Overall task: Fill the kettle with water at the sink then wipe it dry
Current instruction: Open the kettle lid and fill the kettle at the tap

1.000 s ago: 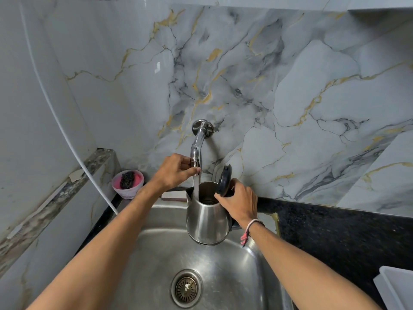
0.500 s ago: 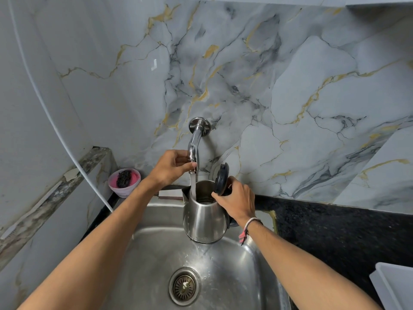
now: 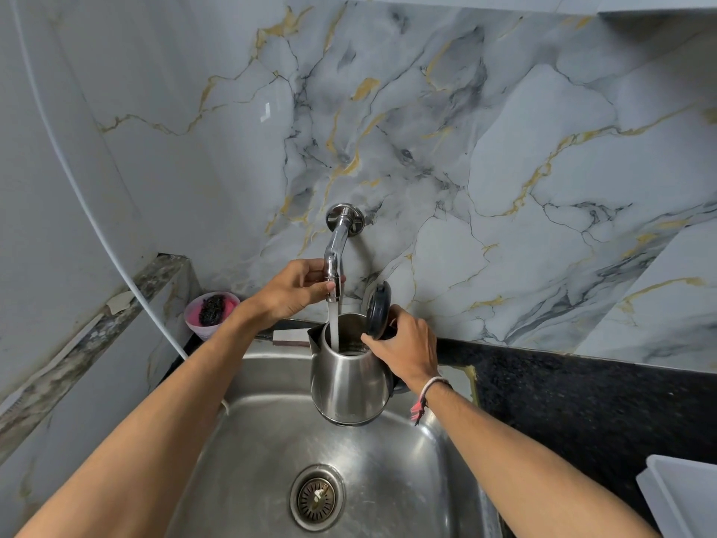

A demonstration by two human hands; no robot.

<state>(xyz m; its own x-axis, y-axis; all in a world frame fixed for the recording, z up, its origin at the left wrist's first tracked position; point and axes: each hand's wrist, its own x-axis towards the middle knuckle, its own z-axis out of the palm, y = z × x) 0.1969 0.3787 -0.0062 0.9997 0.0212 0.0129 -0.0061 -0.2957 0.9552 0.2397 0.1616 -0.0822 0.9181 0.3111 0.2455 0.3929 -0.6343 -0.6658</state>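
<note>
A marble-patterned wall (image 3: 504,149), grey with gold veins, filled the upper part of the view. Below it lay the steel sink (image 3: 407,479), its basin dull and streaked, with a round drain strainer (image 3: 317,498) near the bottom edge; the near rim was cut off by the frame. A black speckled countertop (image 3: 582,390) ran along the right, where a white tray (image 3: 686,495) showed only a corner.

The kettle (image 3: 349,386) was a brushed steel jug, wider at the base, held upright above the basin directly under the tap (image 3: 335,262). Its dark lid (image 3: 378,310) stood hinged open, tilted toward the wall. A stream of water (image 3: 333,324) fell from the spout into the open mouth; the level inside could not be made out.

The right hand (image 3: 407,347) was wrapped around the kettle's handle side, fingers closed, hiding the handle almost wholly. A pink and white wristband (image 3: 425,398) sat at that wrist. The left hand (image 3: 291,293) was closed on the tap's lower end, thumb and fingers pinching it.

At the left, a pink bowl (image 3: 211,314) held a dark scrubber (image 3: 211,308), partly hidden behind the left forearm. A small flat block (image 3: 289,335) lay on the sink's back ledge; what it was could not be told.
</note>
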